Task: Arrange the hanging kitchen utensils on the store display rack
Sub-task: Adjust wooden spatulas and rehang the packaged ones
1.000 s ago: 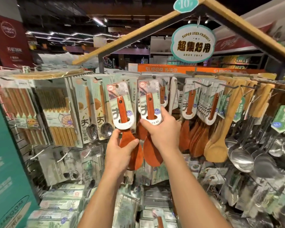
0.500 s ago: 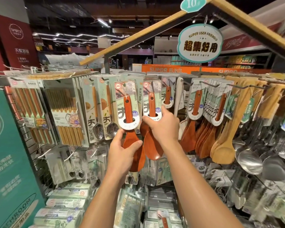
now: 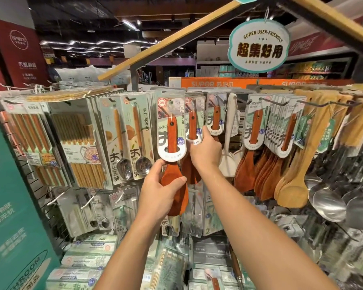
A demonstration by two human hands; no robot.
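A red-brown wooden rice spoon on a white and green card (image 3: pixel 171 132) hangs at the middle of the display rack (image 3: pixel 314 104). My left hand (image 3: pixel 158 192) grips its wooden bowl from below, thumb across the front. Just to the right, a second carded rice spoon (image 3: pixel 193 122) hangs behind it. My right hand (image 3: pixel 205 152) pinches the lower end of that card and hides the spoon's bowl. A third carded rice spoon (image 3: pixel 215 119) hangs further back on the right.
Packs of chopsticks (image 3: pixel 86 147) and carded metal spoons (image 3: pixel 134 139) hang to the left. Wooden spatulas (image 3: pixel 266 143), pale wooden spoons (image 3: pixel 302 164) and steel ladles (image 3: pixel 327 204) hang to the right. A teal sign board (image 3: pixel 11 206) stands at the left. Boxed goods lie below.
Both hands have risen slightly with the spoons. The left spoon's card now hangs straighter and closer to the second card. The view has shifted left and down.
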